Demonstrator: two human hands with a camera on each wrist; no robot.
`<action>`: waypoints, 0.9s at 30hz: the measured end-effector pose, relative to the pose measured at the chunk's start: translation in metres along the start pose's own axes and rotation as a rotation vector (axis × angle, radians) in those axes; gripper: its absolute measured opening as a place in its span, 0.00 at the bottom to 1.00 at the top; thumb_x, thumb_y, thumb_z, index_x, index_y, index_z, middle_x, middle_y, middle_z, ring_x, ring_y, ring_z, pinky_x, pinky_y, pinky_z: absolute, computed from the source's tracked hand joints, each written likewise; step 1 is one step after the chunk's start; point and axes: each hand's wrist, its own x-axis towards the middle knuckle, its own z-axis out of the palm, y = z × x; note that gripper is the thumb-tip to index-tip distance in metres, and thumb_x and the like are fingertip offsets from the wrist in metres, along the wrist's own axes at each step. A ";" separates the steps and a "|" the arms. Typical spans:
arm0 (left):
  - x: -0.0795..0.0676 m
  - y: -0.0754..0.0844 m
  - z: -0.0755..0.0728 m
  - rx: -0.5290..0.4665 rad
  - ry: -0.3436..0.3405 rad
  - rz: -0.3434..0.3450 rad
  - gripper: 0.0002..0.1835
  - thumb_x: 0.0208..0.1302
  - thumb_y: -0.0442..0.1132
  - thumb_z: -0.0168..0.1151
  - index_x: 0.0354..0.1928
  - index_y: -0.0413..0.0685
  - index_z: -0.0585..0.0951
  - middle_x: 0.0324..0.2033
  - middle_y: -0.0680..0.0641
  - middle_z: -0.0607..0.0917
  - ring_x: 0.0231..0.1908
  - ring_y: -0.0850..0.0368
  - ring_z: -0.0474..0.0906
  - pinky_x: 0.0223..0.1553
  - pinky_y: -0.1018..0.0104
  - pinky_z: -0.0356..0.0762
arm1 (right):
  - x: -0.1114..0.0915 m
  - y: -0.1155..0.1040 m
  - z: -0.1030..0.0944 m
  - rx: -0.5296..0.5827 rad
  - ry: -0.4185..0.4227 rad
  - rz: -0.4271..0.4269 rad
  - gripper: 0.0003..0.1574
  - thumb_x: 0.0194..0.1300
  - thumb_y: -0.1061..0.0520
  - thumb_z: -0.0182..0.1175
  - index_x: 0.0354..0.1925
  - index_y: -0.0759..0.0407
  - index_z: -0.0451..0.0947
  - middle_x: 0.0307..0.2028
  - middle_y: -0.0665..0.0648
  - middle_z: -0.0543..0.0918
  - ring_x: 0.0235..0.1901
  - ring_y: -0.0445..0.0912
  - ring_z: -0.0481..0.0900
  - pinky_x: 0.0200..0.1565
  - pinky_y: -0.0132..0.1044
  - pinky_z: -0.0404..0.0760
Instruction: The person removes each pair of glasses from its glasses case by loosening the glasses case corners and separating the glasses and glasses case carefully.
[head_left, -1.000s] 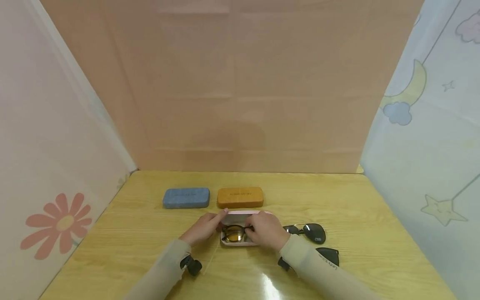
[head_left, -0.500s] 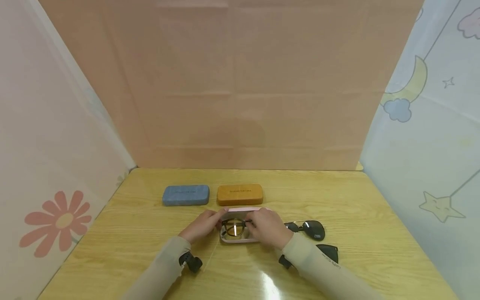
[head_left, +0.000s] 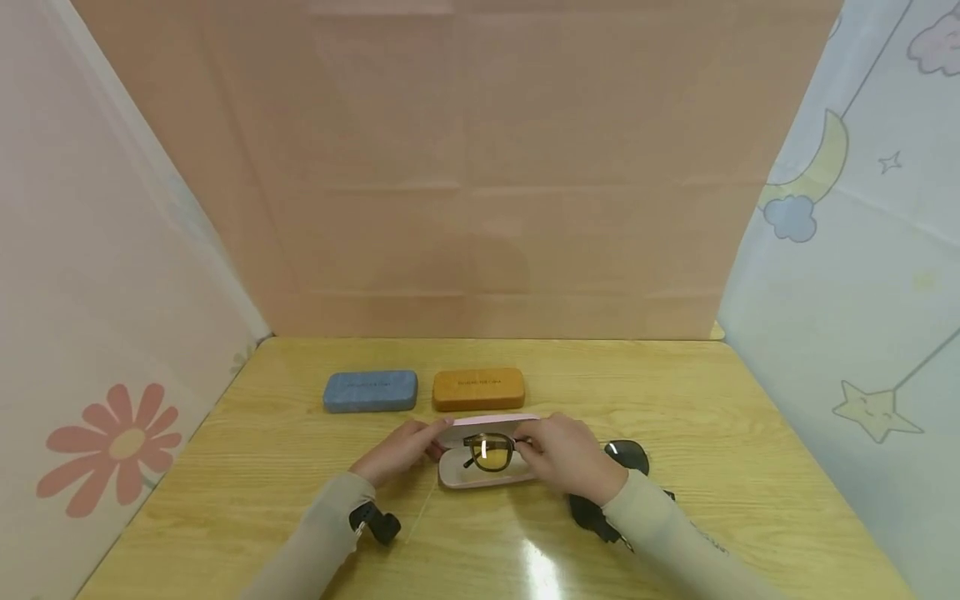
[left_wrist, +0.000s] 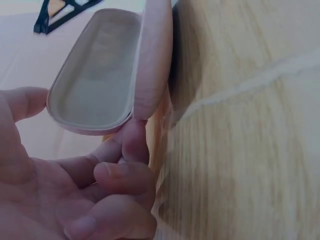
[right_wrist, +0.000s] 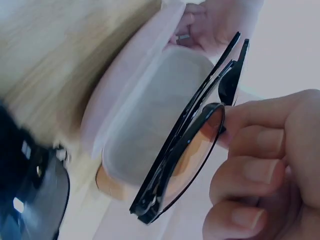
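Observation:
A pink glasses case (head_left: pixel 456 477) lies with its lid up on the table, its pale inside showing no glasses in the left wrist view. My left hand (head_left: pixel 399 455) holds its left end, thumb on the lid's rim and fingers at the hinge side (left_wrist: pixel 115 150). Over the case, my right hand (head_left: pixel 573 460) pinches a pair of dark-framed glasses (head_left: pixel 492 456) with yellow lenses. Their temples (right_wrist: pixel 192 107) look folded, and they hang apart from the case in the right wrist view.
Behind the pink case sit a blue case (head_left: pixel 371 392) and an orange case (head_left: pixel 478 389), both closed. Dark sunglasses (head_left: pixel 628 455) lie to the right, partly covered by my right hand and sleeve. A tan backdrop (head_left: pixel 465 208) stands at the table's far edge.
The yellow-lensed glasses have come up out of the pink case and shifted right with my right hand. My left hand stays on the case, whose inside shows more.

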 end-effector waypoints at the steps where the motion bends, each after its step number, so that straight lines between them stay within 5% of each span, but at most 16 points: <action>1: -0.001 0.000 -0.001 -0.003 -0.001 -0.004 0.33 0.72 0.65 0.47 0.43 0.42 0.87 0.36 0.48 0.86 0.41 0.54 0.78 0.44 0.56 0.72 | -0.002 0.002 -0.003 0.011 -0.004 -0.002 0.07 0.67 0.59 0.63 0.41 0.56 0.88 0.15 0.39 0.72 0.13 0.29 0.54 0.16 0.27 0.54; 6: -0.001 0.000 -0.007 -0.011 0.006 -0.005 0.33 0.72 0.64 0.47 0.43 0.42 0.87 0.36 0.48 0.85 0.39 0.55 0.78 0.40 0.61 0.72 | -0.012 0.015 -0.022 0.071 -0.010 -0.012 0.07 0.68 0.60 0.63 0.41 0.56 0.88 0.12 0.37 0.63 0.13 0.29 0.51 0.17 0.26 0.53; 14: -0.002 -0.005 -0.009 -0.087 -0.033 -0.005 0.31 0.73 0.62 0.48 0.48 0.40 0.85 0.37 0.47 0.85 0.36 0.54 0.76 0.36 0.64 0.71 | -0.022 0.040 -0.043 0.035 0.004 0.054 0.07 0.67 0.60 0.63 0.40 0.57 0.87 0.12 0.38 0.62 0.13 0.30 0.53 0.18 0.27 0.56; 27: -0.001 -0.005 -0.007 -0.105 -0.054 0.006 0.31 0.74 0.61 0.47 0.47 0.40 0.86 0.32 0.47 0.83 0.24 0.57 0.65 0.26 0.69 0.63 | -0.008 0.094 -0.054 -0.082 -0.037 0.126 0.07 0.66 0.59 0.65 0.39 0.58 0.88 0.20 0.43 0.80 0.16 0.35 0.67 0.20 0.32 0.68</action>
